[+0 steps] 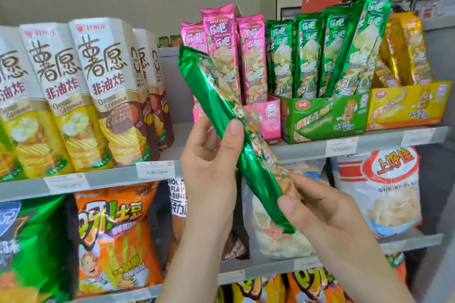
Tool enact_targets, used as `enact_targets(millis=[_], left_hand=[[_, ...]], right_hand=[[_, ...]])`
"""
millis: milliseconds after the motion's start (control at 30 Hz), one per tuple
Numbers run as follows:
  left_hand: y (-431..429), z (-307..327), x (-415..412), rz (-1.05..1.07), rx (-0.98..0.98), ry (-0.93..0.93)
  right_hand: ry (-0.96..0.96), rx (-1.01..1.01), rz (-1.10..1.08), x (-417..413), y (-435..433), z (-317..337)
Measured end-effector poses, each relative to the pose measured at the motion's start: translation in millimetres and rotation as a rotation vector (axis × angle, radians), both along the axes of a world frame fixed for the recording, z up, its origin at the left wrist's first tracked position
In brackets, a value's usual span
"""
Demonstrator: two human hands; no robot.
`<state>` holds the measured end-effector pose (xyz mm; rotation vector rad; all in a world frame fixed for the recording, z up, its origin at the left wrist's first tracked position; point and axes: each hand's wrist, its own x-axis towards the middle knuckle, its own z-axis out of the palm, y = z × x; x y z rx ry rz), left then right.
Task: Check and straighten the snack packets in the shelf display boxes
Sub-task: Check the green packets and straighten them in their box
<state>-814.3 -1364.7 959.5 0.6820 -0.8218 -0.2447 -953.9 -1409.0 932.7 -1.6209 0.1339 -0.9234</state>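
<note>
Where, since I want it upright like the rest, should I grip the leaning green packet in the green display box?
Pinch the leaning green packet near its top end, coming from the front and above. That end sticks up clear of its neighbours, while the lower end sits behind the green display box wall.

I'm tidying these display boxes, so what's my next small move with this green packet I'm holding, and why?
Probably carry the packet up and right into the green box. Its colour matches the green packets there, and your left hand and right hand hold it tilted, outside any box.
</note>
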Motion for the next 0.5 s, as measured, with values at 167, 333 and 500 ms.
enact_targets(millis=[167, 333, 500], left_hand=[[-2, 0, -2, -0.103, -0.04, 0.127], [-9, -5, -5, -0.283, -0.046, 0.179], [-12, -17, -10, -0.415, -0.005, 0.137]], right_hand=[[-0.018, -0.106, -0.129, 2, 0, -5], [-0.128, -0.079, -0.265, 6, -7, -8], [-0.217, 0.063, -0.263, 7, -16, -7]])
